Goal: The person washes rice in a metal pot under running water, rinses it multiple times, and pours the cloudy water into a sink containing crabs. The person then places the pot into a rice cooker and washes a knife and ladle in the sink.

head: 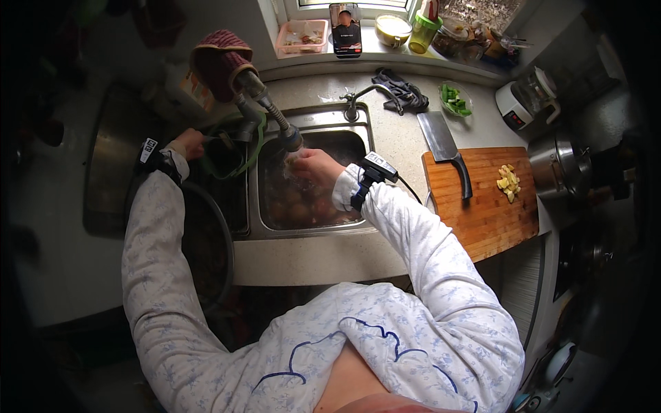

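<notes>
My right hand (319,165) is under the flexible faucet spout (292,138), in running water above the right basin of a stainless steel sink (310,230). Splashing water hides its fingertips, so I cannot tell what they pinch. Several round reddish-brown items (299,210) lie in the water of that basin. To the left, my left hand (191,144) has its fingers curled beside the dark left basin (238,206). A thin pale piece shows at its fingers, but whether it is gripped is unclear. A green hose-like loop (258,149) hangs over the left basin.
On the right, a cleaver (439,139) lies partly on a wooden cutting board (480,222) with chopped pale yellow pieces (508,183). Behind are a small tap (352,111), a dark cloth (400,90) and a bowl of cut greens (455,100). A phone (346,31) stands on the windowsill.
</notes>
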The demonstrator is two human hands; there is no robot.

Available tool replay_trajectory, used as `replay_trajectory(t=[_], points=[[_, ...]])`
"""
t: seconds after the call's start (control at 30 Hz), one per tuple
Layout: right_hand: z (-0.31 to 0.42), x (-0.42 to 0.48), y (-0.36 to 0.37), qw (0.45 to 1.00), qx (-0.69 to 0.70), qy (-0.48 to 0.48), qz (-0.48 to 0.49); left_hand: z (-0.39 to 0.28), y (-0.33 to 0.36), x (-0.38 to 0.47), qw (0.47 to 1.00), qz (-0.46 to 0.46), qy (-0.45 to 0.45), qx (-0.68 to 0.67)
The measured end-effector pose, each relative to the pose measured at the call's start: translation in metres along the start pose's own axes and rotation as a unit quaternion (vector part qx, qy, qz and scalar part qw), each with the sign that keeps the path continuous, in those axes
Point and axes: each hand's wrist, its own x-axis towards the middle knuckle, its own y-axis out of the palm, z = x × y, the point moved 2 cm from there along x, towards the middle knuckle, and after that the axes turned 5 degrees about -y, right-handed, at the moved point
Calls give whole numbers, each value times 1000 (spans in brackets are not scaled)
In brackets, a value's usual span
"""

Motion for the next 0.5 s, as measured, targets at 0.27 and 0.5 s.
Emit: replay_trajectory(t=[0.27, 0.5], points=[[36, -31, -10, 987, -146, 59, -10, -26, -14, 55, 660, -75, 221, 714], [16, -46, -37, 973, -213, 83, 14, -57, -15, -20, 940, -120, 127, 292]])
